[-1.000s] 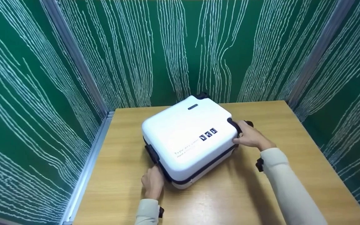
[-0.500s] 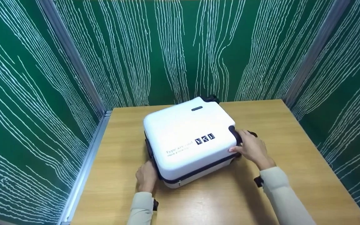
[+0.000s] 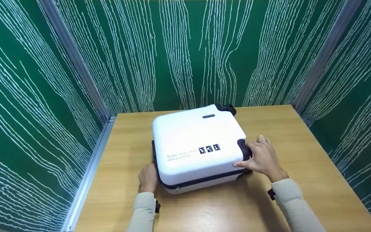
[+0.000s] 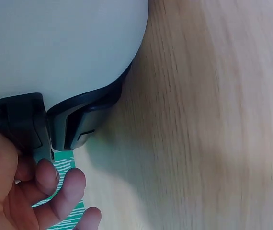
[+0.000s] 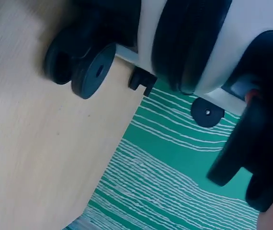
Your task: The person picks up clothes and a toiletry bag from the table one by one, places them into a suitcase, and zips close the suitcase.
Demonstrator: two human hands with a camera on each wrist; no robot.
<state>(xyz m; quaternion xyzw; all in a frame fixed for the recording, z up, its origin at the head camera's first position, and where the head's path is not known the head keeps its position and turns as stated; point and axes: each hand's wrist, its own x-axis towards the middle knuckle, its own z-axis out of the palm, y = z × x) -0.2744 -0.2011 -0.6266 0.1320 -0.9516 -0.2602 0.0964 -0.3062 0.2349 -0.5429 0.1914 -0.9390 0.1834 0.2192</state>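
Observation:
A white hard-shell suitcase (image 3: 198,138) lies flat on the wooden table, with dark wheels on its right side and a dark zip band around its edge. My left hand (image 3: 148,177) is at its near left corner. In the left wrist view, the curled fingers (image 4: 69,191) meet a black fitting (image 4: 26,122) on the suitcase's side. My right hand (image 3: 262,158) grips the near right wheel corner, thumb along the shell and fingers over the black wheel (image 3: 245,149). In the right wrist view a fingertip shows behind the twin wheel (image 5: 242,143).
The wooden table (image 3: 301,154) extends around the suitcase. Green walls (image 3: 172,48) with white wavy lines stand behind and at both sides, joined by grey metal posts (image 3: 76,58). Another black wheel (image 3: 229,109) sits at the suitcase's far right corner.
The suitcase has turned clockwise, its far right wheel corner swinging right and nearer. My left hand has moved left with its side, and my right hand has come nearer with the wheel corner.

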